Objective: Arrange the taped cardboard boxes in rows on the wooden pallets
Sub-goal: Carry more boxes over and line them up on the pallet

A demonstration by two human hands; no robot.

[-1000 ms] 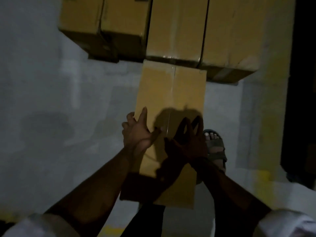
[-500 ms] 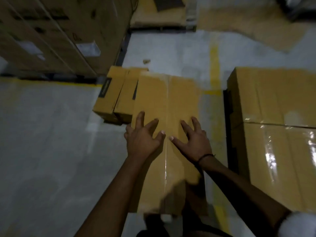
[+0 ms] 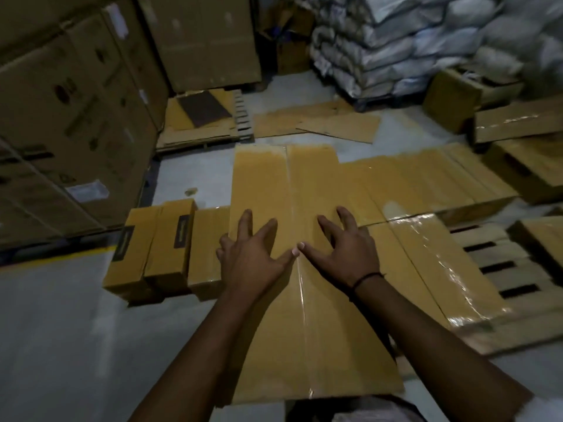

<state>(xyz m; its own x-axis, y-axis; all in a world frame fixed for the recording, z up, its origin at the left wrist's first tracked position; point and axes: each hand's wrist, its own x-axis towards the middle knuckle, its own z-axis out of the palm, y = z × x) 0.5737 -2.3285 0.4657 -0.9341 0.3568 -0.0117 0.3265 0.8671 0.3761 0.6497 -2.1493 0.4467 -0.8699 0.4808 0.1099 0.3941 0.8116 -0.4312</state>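
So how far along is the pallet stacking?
Done: a row of taped boxes lies on the pallet. In hand: left hand and right hand rest flat on the long box. Left: three boxes to its left look unplaced, and pallet slats show bare.
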